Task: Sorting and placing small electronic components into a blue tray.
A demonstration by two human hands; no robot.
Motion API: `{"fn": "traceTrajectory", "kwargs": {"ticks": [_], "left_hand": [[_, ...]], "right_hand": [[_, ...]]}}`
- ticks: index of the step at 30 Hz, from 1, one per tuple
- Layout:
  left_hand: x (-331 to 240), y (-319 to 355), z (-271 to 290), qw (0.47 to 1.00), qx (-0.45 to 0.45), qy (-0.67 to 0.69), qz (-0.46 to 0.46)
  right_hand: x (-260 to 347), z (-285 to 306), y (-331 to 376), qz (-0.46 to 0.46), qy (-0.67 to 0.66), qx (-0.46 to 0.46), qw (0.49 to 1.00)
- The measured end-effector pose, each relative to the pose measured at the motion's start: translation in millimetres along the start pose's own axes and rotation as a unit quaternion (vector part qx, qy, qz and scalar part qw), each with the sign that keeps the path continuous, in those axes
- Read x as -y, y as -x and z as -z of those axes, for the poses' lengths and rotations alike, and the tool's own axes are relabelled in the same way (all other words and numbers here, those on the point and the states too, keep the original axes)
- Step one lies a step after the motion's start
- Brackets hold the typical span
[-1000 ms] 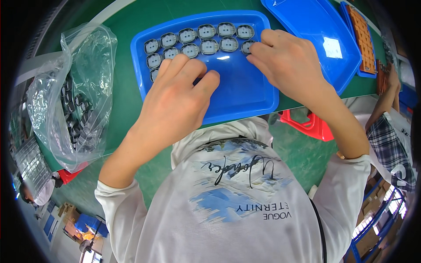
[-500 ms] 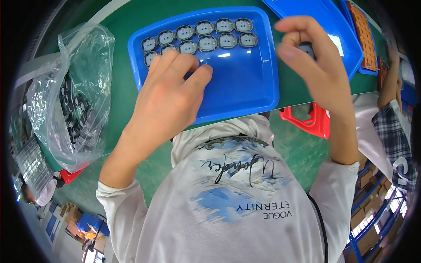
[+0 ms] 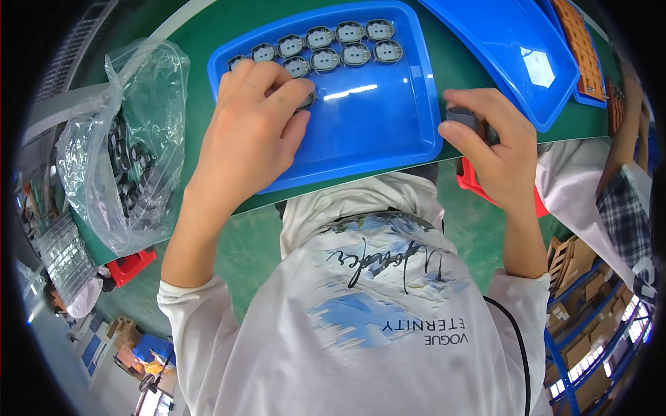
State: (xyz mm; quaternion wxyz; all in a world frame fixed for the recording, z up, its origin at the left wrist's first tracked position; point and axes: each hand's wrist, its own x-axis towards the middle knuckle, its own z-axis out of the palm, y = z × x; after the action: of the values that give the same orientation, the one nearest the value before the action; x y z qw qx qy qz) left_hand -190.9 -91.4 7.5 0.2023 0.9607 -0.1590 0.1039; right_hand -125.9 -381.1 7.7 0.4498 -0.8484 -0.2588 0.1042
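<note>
R hand (image 3: 505, 147) pinched a dk grey piece (image 3: 463, 119) by the blue tray (image 3: 368, 128); L hand (image 3: 248, 126) curled over grey parts (image 3: 324, 59) inside, grip I couldn't tell from here.

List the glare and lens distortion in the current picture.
Head view: a white glare streak crosses the floor of the parts tray; a squarish bright patch sits on the second blue tray; glints scatter over the clear plastic bag; the green table has its edges bent by the fisheye, and the picture's corners fall to black.
</note>
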Motion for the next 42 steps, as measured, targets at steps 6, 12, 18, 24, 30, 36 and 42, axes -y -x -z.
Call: {"fn": "traceTrajectory", "kwargs": {"ticks": [6, 12, 18, 24, 30, 36, 42], "left_hand": [[3.0, -5.8, 2.6, 1.000, 0.016, -0.017, 0.002], [7.4, -2.5, -0.1, 1.000, -0.013, -0.007, 0.021], [-0.5, 54.6, 62.1, 0.974, -0.197, 0.037, 0.108], [-68.7, 264.9, 79.9, 0.694, -0.641, 0.045, 0.324], [-125.7, 448.4, -98.8, 0.359, -0.568, 0.058, 0.738], [-208.3, 464.9, -397.9, 0.183, -0.373, 0.438, 0.797], [-231.6, 305.6, -435.2, 0.075, -0.352, 0.628, 0.690]], "right_hand": [[-28.4, -15.7, -2.1, 0.049, 0.051, -0.117, 0.991], [-39.1, -5.7, -1.0, 0.120, 0.182, -0.068, 0.974], [-36.5, 9.3, 1.1, 0.115, 0.188, -0.060, 0.973], [-6.5, 37.5, -25.4, 0.188, 0.132, -0.038, 0.973], [61.8, -3.6, -40.8, 0.252, -0.067, 0.107, 0.959], [121.5, -74.9, -45.0, 0.253, 0.029, 0.167, 0.953], [150.6, -113.3, -32.0, 0.277, 0.021, 0.303, 0.912]]}}
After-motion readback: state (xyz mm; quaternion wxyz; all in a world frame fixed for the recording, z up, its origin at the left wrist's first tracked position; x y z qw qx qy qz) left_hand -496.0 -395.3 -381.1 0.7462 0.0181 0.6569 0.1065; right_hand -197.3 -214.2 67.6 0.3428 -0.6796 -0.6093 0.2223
